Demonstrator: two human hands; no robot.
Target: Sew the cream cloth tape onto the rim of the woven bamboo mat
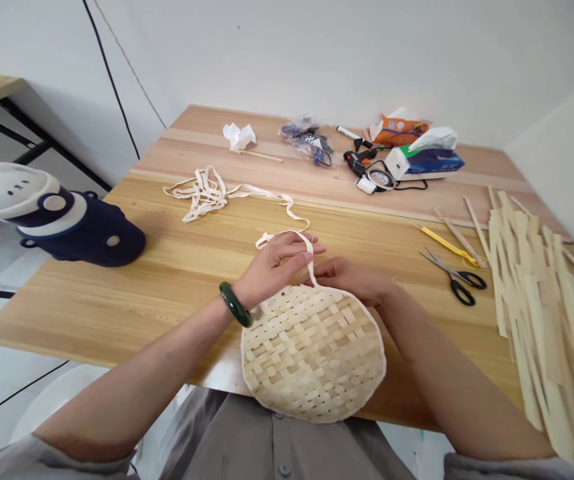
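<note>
A round woven bamboo mat (313, 352) lies at the table's near edge, rimmed with white tape. My left hand (277, 264), with a green bangle on the wrist, rests at the mat's far edge, its fingers pinched on the white ribbon (287, 203) that loops over them. My right hand (351, 279) is closed at the mat's top edge, where the ribbon meets the rim. The ribbon trails away into a loose pile (201, 193) at the far left.
Black scissors (459, 280) and a yellow cutter (447, 245) lie to the right, beside a heap of bamboo strips (541, 300). A tissue box (429, 160), glue gun, bags and crumpled paper (239, 135) sit at the back. A dark blue and white helmet-like device (51, 213) rests left.
</note>
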